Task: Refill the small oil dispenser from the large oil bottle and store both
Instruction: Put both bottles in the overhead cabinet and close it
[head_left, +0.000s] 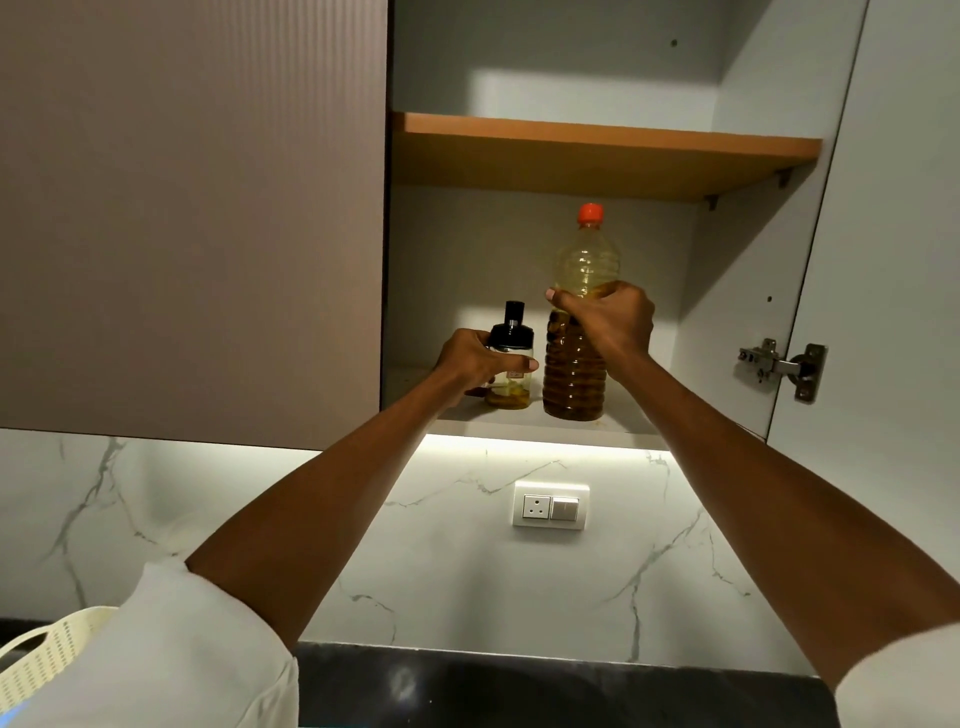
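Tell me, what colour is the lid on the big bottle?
Orange-red. The cap tops the large oil bottle, seen best in the head view.

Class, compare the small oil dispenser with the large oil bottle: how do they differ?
The large oil bottle is much taller than the small oil dispenser. Bottle's cap is orange, dispenser's black. Bottle holds much oil, dispenser little. Both stand upright on one shelf.

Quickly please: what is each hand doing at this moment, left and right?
Left hand: grips the small oil dispenser.
Right hand: grips the large oil bottle.
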